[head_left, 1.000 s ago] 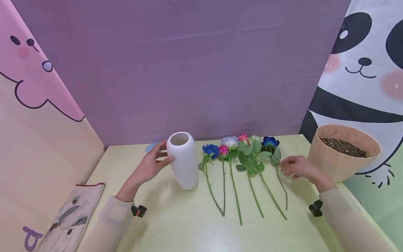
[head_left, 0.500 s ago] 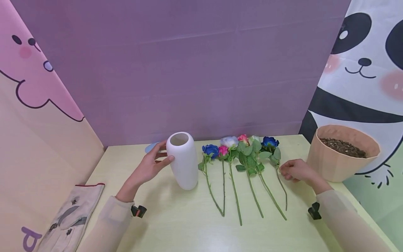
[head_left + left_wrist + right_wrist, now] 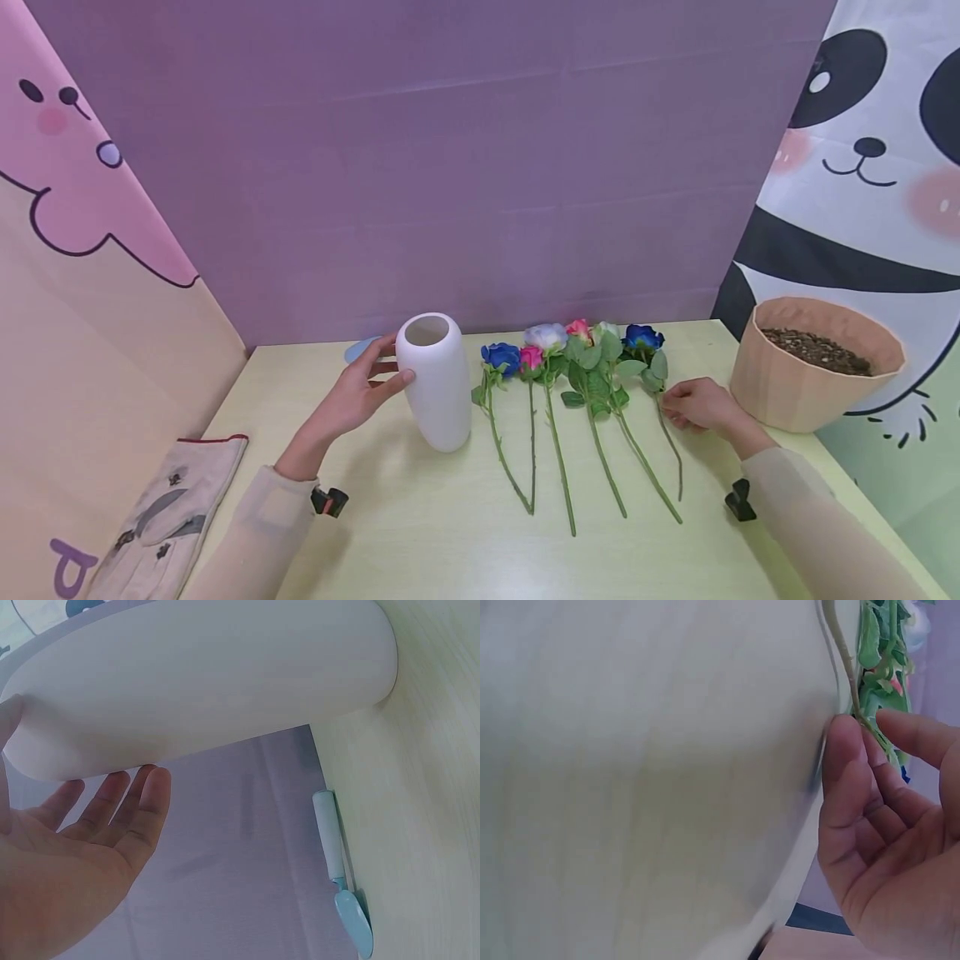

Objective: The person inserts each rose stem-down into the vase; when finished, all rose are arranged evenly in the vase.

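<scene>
A white vase (image 3: 438, 392) stands upright on the pale table (image 3: 450, 542). My left hand (image 3: 388, 371) rests against its left side with straight fingers; the left wrist view shows the fingertips (image 3: 146, 784) touching the vase (image 3: 202, 675). Right of the vase lie several artificial roses in a row. My right hand (image 3: 671, 408) sits at the rightmost one, a blue rose (image 3: 643, 337). In the right wrist view, thumb and forefinger of that hand (image 3: 870, 727) close on its green stem (image 3: 841, 656).
A tan pot of soil (image 3: 813, 367) stands at the right edge, close behind my right hand. A small blue trowel (image 3: 358, 348) lies behind the vase by the purple wall. A work glove (image 3: 168, 517) hangs off the table's front left.
My right hand has slid a little left and down onto the blue rose's stem. The left hand and the vase have stayed put.
</scene>
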Demonstrator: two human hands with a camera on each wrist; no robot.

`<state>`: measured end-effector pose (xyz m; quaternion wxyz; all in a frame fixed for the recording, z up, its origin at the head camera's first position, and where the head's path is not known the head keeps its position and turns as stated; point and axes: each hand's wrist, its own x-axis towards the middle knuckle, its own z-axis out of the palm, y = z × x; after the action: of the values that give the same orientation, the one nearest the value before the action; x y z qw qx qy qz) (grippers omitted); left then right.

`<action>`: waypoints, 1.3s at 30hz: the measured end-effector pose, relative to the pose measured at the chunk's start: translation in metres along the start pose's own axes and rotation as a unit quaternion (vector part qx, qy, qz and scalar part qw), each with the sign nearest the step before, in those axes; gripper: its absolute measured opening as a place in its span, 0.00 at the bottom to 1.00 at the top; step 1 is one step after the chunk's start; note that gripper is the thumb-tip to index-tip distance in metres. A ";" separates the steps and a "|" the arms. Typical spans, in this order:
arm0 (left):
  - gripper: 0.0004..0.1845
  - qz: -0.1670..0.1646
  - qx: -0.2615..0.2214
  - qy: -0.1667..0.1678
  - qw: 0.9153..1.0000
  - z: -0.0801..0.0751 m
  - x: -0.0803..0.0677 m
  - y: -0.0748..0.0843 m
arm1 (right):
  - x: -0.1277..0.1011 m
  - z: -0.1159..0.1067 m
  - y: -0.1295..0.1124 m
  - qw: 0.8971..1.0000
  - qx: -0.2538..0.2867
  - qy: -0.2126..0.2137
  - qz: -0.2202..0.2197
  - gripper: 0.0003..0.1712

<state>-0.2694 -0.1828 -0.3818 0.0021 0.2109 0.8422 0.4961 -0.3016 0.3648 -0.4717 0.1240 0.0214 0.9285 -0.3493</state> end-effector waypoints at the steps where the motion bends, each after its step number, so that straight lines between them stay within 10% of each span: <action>1: 0.34 0.000 0.000 0.000 1.000 0.000 0.000 0.000 | 0.001 0.000 0.000 1.000 0.001 0.002 0.004 0.15; 18: 0.36 0.004 0.006 0.000 1.000 0.000 0.001 -0.001 | 0.008 0.005 0.003 1.000 0.007 0.005 0.007 0.15; 39: 0.35 -0.004 0.011 -0.003 1.000 -0.001 0.001 -0.002 | 0.001 0.000 -0.009 0.976 0.203 -0.081 0.011 0.27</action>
<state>-0.2715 -0.1843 -0.3823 0.0044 0.2089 0.8484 0.4864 -0.3037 0.3582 -0.4663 0.1955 0.0280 0.8248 -0.5298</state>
